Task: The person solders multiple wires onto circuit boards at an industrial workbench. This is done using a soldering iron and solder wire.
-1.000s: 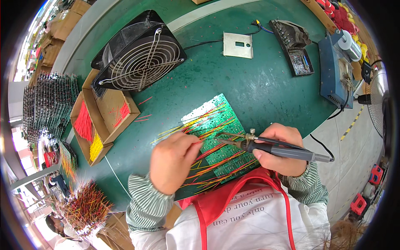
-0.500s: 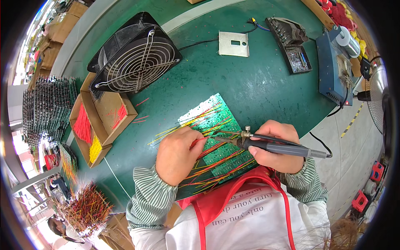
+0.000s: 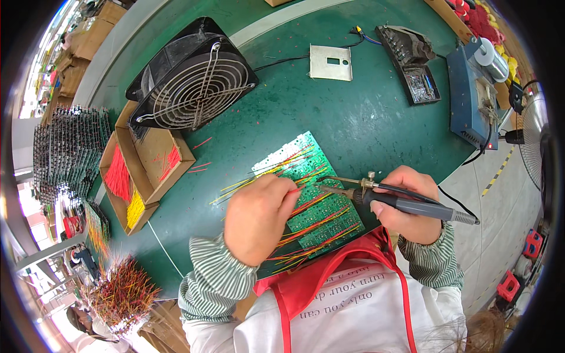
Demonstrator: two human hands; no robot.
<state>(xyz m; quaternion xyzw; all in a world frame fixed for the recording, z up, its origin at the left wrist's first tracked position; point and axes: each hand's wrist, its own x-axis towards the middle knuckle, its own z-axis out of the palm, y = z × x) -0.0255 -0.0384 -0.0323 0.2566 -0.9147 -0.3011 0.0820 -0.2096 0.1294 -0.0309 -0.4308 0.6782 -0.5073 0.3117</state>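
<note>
A green circuit board (image 3: 316,157) lies on the bench before me, with rows of red and yellow wires across it, many reaching past its left edge. My left hand (image 3: 254,219) is closed over the board's left side, pinching a red wire (image 3: 298,189) between thumb and forefinger. In my right hand (image 3: 421,228) is a soldering iron (image 3: 412,206) with a thin metal feed tube clamped alongside. Its tip points left over the board, a little to the right of my left fingertips. Whether the tip touches the board I cannot tell.
A cardboard box (image 3: 154,191) of red and yellow wires stands left, beside a black fan (image 3: 203,88). Stacked boards (image 3: 70,156) are at far left. Toward the back lie a metal plate (image 3: 331,63) and a black tray (image 3: 421,85); a blue solder station (image 3: 465,94) stands right.
My right hand has drawn the soldering iron to the right, so its tip is farther from my left fingers. My left hand has shifted slightly up and to the right.
</note>
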